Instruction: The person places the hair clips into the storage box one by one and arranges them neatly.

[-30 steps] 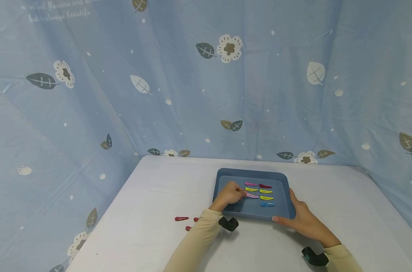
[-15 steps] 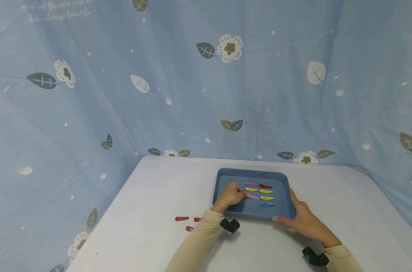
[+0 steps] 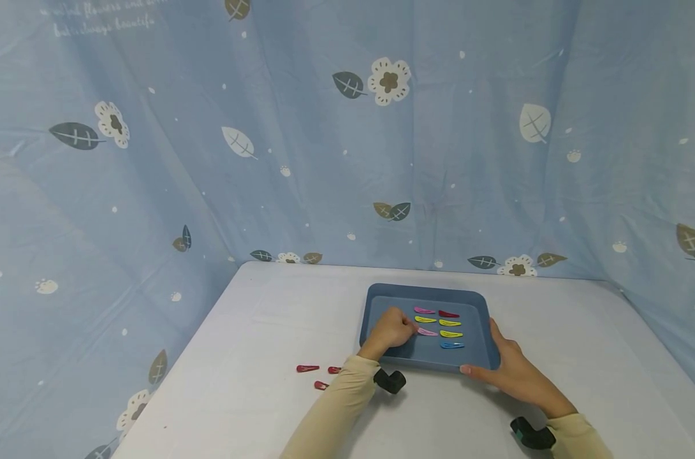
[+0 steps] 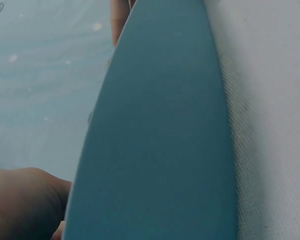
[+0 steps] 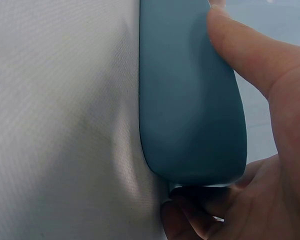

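My left hand (image 3: 390, 330) reaches over the front wall into a shallow blue tray (image 3: 382, 296). Its curled fingertips pinch the left end of a light pink snap hair clip (image 3: 428, 332). Above that clip lie a yellow hair clip (image 3: 425, 319) and a darker pink one (image 3: 424, 310). A second column holds a red hair clip (image 3: 448, 313), two yellow ones and a blue hair clip (image 3: 453, 345). My right hand (image 3: 514, 373) grips the tray's front right corner, thumb against the front wall (image 5: 190, 100), fingers around the side. The left wrist view mostly shows the tray's outer wall (image 4: 155, 125).
Left of the tray, three red hair clips lie on the white table (image 3: 256, 319): one red clip (image 3: 308, 368) in full view, the others partly behind my left sleeve (image 3: 336, 401). A blue patterned curtain (image 3: 301, 191) hangs behind and at the left.
Almost nothing differs: the left forearm has shifted very slightly right, while its fingers stay at the light pink clip. The right hand keeps its grip on the tray.
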`<state>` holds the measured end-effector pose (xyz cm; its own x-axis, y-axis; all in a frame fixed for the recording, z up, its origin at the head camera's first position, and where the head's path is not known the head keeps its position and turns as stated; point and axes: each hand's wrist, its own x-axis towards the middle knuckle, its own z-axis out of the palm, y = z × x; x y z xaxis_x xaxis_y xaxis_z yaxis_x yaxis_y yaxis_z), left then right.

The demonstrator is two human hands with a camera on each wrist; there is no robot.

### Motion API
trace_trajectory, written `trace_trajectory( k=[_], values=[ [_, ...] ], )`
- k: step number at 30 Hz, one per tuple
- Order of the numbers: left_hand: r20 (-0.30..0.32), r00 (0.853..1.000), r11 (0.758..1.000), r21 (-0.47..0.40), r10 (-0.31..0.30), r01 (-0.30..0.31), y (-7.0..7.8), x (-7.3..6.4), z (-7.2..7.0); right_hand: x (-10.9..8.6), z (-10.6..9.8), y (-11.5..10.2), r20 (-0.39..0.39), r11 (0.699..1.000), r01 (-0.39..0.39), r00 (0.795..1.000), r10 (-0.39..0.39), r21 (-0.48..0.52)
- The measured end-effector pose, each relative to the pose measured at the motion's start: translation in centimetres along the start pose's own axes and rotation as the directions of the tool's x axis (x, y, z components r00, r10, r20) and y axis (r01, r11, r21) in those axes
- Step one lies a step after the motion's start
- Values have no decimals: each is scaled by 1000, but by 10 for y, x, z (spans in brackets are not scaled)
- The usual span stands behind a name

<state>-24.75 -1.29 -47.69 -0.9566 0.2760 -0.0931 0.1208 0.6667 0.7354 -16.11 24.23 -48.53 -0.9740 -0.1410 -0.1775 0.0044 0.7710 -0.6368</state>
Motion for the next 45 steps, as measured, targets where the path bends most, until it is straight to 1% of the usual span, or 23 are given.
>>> trace_trajectory(
  k=[4,7,14,18,25,28,37,45],
  values=[
    [-7,1000,1000,5,-16,16,0,1,2,0,0,0,0,1000,5,1000,-5,1],
    [-20,1000,1000,22,-9,9,0,2,3,1,0,0,-2,1000,16,1000,-16,6],
    [-32,999,999,32,-17,18,0,3,6,0,0,1,-3,1000,17,1000,-17,11],
    [-40,999,999,40,-25,27,0,2,8,0,1,1,-7,999,30,1000,-30,24],
    [-39,997,997,47,-61,62,0,4,8,0,1,0,-14,999,33,999,-32,22],
    [-39,997,997,39,-66,67,1,4,8,0,1,0,-11,999,27,1000,-27,21],
    [-36,998,999,16,-42,42,-1,5,7,-2,0,-1,-5,1000,5,1000,-5,8],
    [-34,999,1000,4,-28,28,-3,4,6,-1,0,-1,-11,1000,16,1000,-16,5]
  ],
)
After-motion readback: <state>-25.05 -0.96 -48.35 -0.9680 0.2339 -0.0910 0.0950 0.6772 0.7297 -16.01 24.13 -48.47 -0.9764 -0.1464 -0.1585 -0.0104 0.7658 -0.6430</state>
